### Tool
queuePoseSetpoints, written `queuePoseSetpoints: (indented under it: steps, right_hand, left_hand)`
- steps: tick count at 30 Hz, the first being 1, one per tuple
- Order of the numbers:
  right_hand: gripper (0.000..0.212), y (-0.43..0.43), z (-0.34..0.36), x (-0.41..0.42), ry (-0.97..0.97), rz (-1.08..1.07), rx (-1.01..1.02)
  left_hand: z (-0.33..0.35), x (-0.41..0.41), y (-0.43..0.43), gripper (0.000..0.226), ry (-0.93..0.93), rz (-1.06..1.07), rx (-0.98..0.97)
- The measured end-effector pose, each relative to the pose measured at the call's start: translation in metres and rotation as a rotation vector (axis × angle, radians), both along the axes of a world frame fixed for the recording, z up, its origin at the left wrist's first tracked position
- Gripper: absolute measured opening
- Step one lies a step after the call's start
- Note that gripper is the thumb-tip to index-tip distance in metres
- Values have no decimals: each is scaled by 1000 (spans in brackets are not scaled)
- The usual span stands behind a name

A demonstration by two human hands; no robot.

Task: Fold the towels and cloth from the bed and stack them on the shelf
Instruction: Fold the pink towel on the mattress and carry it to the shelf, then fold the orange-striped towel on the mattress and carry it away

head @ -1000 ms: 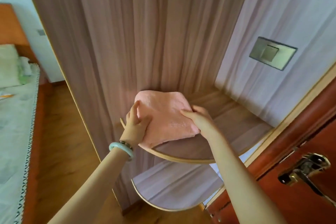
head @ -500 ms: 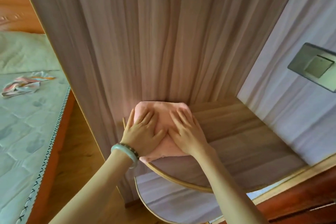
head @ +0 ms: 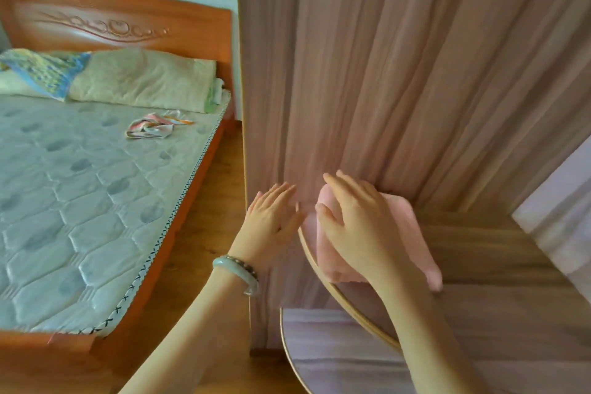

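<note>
- With the folded pink towel (head: 406, 233) lying at the back left corner of the shelf (head: 499, 265), against the wardrobe panel (head: 399, 73), the right hand (head: 355, 227) rests flat on it, fingers spread, gripping nothing.
- The left hand (head: 271, 221) hovers open just left of the shelf, off the towel.
- To finish well: press evenly, square the fold against the panel, and keep the corner from overhanging the rounded rim (it looks close).
- The towel looks soft and plush; the shelf is smooth wood-grain laminate with a curved pale edge band.
- Well left of the shelf, a crumpled striped cloth (head: 153, 126) waits on the bed (head: 80, 201), whose mattress is quilted.
</note>
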State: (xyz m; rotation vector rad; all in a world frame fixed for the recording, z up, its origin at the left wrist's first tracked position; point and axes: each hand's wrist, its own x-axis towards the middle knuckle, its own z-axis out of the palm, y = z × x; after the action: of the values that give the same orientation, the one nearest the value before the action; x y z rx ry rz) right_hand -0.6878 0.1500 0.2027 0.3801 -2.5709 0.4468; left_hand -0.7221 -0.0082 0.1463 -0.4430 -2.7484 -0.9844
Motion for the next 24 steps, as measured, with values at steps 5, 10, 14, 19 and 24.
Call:
queuePoseSetpoints:
  steps: [5,10,14,19,24]
  right_hand:
    - [50,-107,6,6,-185,359,-200]
    - [63,-199,-8,-5,-295,490,-245]
    - [76,-262,-17,-18,-342,551,-337]
    - [84,-329,-28,-32,-358,552,-423]
    - [86,-367,-42,-51,-387,506,-440]
  left_hand:
    - [12,30,-115,61,120,236,153]
    - [16,57,-237,49,225,389,250]
    - [14,64,-311,72,232,414,320]
    - [8,58,-375,83,187,362,314]
    - [-4,31,-417,87,139,318,289]
